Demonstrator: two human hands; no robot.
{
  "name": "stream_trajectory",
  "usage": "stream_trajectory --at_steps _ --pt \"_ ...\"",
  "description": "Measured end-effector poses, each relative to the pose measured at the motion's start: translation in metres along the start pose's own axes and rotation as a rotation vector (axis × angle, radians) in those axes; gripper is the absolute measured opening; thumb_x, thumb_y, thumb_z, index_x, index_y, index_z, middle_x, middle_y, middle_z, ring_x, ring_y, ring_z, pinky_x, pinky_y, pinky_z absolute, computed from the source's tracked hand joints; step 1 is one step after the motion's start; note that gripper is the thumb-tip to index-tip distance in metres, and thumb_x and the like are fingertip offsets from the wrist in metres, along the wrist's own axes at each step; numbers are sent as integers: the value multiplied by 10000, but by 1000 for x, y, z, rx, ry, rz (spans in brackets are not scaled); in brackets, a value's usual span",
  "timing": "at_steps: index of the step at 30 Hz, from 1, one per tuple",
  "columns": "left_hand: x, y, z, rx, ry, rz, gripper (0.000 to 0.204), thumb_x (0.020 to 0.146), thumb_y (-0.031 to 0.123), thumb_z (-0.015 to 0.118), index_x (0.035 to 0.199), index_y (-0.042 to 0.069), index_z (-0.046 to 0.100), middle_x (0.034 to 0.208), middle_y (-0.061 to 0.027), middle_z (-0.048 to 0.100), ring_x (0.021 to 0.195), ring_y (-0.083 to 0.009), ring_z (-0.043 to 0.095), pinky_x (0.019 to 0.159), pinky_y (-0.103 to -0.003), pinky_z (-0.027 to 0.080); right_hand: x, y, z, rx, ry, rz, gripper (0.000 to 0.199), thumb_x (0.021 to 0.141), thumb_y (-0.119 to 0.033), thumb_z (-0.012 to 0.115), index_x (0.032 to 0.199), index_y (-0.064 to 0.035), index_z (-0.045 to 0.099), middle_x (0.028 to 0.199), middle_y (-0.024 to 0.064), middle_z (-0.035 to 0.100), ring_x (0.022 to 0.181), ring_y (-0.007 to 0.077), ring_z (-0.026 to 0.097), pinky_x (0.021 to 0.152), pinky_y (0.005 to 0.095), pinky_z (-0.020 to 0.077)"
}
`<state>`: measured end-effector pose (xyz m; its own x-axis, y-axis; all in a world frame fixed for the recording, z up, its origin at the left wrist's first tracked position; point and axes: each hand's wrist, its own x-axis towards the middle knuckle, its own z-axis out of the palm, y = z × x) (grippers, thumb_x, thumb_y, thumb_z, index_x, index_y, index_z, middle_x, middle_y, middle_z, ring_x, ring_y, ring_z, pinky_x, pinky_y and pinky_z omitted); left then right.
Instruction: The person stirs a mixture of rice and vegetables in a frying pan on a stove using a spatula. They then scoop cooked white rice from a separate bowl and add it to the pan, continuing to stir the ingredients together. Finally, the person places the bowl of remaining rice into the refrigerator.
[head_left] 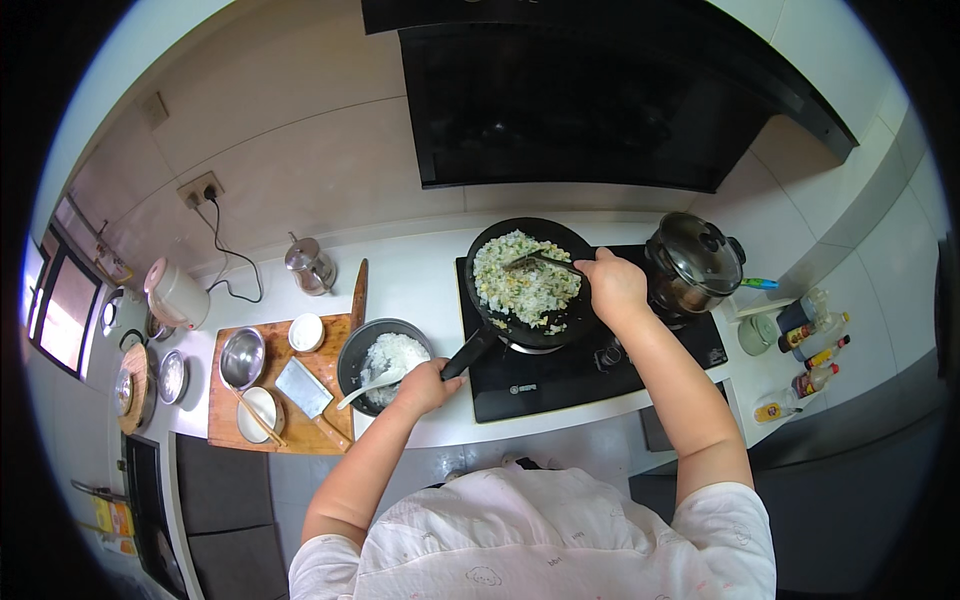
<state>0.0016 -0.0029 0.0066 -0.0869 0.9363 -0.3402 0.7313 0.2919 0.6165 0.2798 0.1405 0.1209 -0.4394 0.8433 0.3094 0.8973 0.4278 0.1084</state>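
Note:
My left hand [428,388] is closed around the handle of a black frying pan [580,240] over the stove. Fried rice [522,275] with yellow and green bits fills most of the pan. My right hand [612,287] grips a dark spatula [550,261], its blade down in the rice. Close by my left hand, a dark grey bowl [350,355] holds white rice [393,356] with a white spoon [372,388] resting in it.
A wooden cutting board [228,425] carries a cleaver [304,388], bowls and chopsticks. A lidded pot [695,255] stands on the right of the black stove [520,390]. Sauce bottles [815,380] line the right counter. The range hood [560,110] hangs above; a metal pitcher [311,266] sits behind.

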Motion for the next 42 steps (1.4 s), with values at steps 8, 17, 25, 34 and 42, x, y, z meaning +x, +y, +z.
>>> stream_trajectory --at_steps 8,17,25,34,42 --pt "2 1 -1 -52 -35 -33 345 810 359 670 987 63 656 719 -137 655 661 -276 653 658 -377 506 7 3 5 38 -56 30 358 742 -13 595 1022 -201 715 906 84 603 819 286 642 678 383 523" --pt "3 0 1 -21 -10 17 338 812 354 669 983 63 655 708 -130 651 640 -264 648 648 -374 505 3 21 18 86 -23 -33 281 776 -78 581 991 -205 711 937 89 614 845 281 648 692 383 527" --pt "0 -3 2 -9 23 40 322 821 343 666 962 54 649 627 -103 626 563 -234 631 596 -360 500 -37 55 -10 117 -93 229 365 749 -37 641 1085 -171 688 926 106 616 869 319 626 745 417 510" --pt "0 -3 0 -92 -33 -14 306 834 329 661 934 40 632 588 -77 604 486 -187 594 535 -333 483 -62 64 -6 261 -19 273 344 760 -62 621 1078 -173 690 949 118 609 867 321 625 751 423 513" --pt "2 -2 1 -81 -34 19 302 834 317 663 951 41 632 593 -79 605 486 -185 594 536 -333 485 -67 66 5 213 -55 290 354 748 -65 639 1078 -180 690 935 117 609 856 326 624 736 424 511"
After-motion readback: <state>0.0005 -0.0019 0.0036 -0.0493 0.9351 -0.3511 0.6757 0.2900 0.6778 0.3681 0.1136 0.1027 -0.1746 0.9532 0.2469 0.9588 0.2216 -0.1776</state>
